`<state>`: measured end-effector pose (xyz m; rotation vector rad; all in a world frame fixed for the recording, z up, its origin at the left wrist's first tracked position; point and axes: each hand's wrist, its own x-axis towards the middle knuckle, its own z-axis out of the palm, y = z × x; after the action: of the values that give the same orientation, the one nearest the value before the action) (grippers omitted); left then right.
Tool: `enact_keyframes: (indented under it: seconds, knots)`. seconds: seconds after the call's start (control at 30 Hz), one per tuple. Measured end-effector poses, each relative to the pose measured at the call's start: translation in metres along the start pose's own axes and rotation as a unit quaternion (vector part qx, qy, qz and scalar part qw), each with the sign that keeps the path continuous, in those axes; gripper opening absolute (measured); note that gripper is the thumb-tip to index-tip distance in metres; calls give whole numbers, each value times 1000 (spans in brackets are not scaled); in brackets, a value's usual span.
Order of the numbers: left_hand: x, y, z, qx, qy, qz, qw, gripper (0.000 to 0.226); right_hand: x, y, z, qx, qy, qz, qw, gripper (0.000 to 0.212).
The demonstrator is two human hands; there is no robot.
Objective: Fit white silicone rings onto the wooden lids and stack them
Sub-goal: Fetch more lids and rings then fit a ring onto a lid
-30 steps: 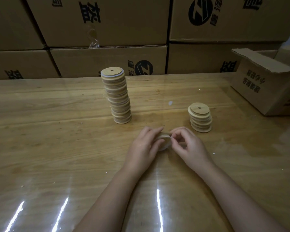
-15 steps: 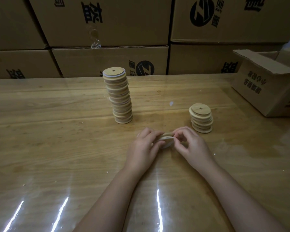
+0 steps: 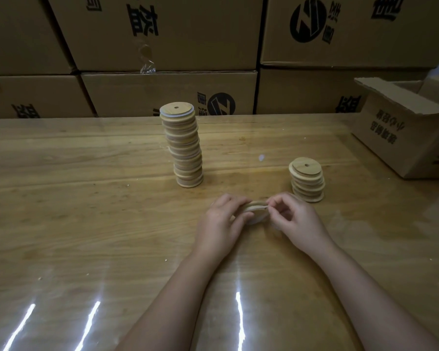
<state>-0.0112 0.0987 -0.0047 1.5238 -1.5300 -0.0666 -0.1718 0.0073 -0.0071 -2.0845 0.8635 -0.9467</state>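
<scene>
Two forearms reach in from the near edge over a glossy table [image 3: 86, 224]. The left hand [image 3: 219, 224] grips a lid [image 3: 255, 207] near the middle; the right hand [image 3: 295, 219] pinches the white ring [image 3: 260, 216] on its rim. Beyond stand a short stack [image 3: 307, 181] right, a tall stack [image 3: 184, 148] left, an open box [image 3: 406, 138] far right, then cartons [image 3: 162, 34].

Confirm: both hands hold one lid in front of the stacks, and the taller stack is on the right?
No: the taller stack stands on the left and the shorter stack on the right, per the head view. The left hand and right hand do hold one lid in front of them.
</scene>
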Motion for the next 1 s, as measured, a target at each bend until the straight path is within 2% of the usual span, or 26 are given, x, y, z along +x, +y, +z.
enact_keyframes:
  seconds: [0.17,0.57,0.73,0.9,1.0]
  knots:
    - [1,2,0,15,-11,-3,1000,25,0,1,1,12,18,10,1000,14]
    - [0,-2,0,-16,0,-10,1000,24,-2,3,10,-8,7,22,1000,25]
    - [2,-4,2,-79,-13,-65,995,25,-4,5,9,-27,28,-34,999,29]
    - [3,-6,6,-138,-31,-118,983,22,-5,5,10,-34,38,-73,996,22]
    - [2,-5,7,-121,-30,-100,987,25,-6,3,10,-26,39,-83,995,20]
